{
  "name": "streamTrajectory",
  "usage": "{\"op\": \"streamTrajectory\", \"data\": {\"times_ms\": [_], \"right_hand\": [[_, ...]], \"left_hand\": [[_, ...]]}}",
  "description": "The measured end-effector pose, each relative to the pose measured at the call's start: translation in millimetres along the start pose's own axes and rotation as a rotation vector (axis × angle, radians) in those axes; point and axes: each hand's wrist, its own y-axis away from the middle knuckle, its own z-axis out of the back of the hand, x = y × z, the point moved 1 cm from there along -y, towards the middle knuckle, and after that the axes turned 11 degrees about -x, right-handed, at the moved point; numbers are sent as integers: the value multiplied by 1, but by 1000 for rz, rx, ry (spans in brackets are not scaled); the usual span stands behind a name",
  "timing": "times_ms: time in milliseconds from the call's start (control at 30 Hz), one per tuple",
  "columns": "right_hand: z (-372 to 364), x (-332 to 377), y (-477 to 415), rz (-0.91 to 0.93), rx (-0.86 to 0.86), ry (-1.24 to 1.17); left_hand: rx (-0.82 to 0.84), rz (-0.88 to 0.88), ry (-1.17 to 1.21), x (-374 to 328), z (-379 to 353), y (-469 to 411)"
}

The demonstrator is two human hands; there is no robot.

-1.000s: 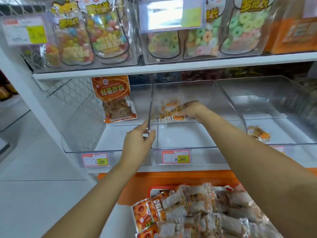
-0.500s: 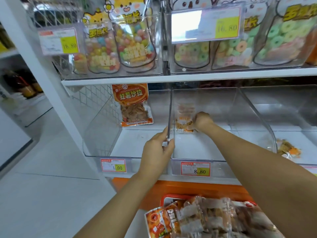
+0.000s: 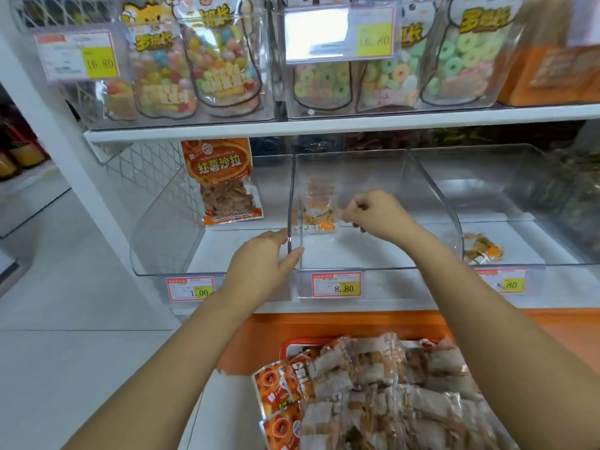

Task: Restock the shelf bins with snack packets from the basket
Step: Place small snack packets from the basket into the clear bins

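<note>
Clear bin [image 3: 389, 268] gripped by left hand [image 3: 259, 271]; right hand [image 3: 373, 216] pinches snack packet [image 3: 318, 209].

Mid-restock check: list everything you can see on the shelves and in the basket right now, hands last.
Sweet bags: several, multicoloured, upper shelf, left.
Ring-gummy bags: several, green-pastel, upper shelf, middle.
Price tags: at least five, white-yellow, bin fronts.
Lower bins: three, clear, side by side on lower shelf.
Orange packet: one, orange, upright at left bin's back.
Small packet: one, clear-orange, upright in middle bin's back left.
Loose packet: one, orange-brown, lying in right bin.
Basket: one, red, below shelf, heaped with packets.
Left hand: one, gripping middle bin's left wall.
Right hand: one, inside middle bin, pinching small packet's edge.
</note>
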Motion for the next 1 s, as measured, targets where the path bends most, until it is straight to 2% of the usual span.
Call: {"op": "streamTrajectory", "data": {"times_ms": [133,233,300,367,467,733,800,900,1000], "right_hand": [[25,3,79,138,101,-110],[18,-21,119,22,393,-185],[4,-46,131,-55,550,-67],[-15,-73,138,-57,552,141],[-44,-106,149,-60,547,376],[-42,-147,170,-65,459,381],[-28,-143,174,-199,404,244],[2,-138,179,-447,267,-156],[26,-132,186,-556,319,-608]], "left_hand": [[-3,-6,-105,-10,12,10],[75,14,-190,-17,16,20],[190,28,-221,-21,15,28],[286,47,-221,-25,14,38],[322,66,-209,-30,14,48],[413,78,-315,-43,16,59],[370,83,-353,-47,19,59],[176,50,-385,-65,23,62],[47,-16,-241,-87,23,69]]}}
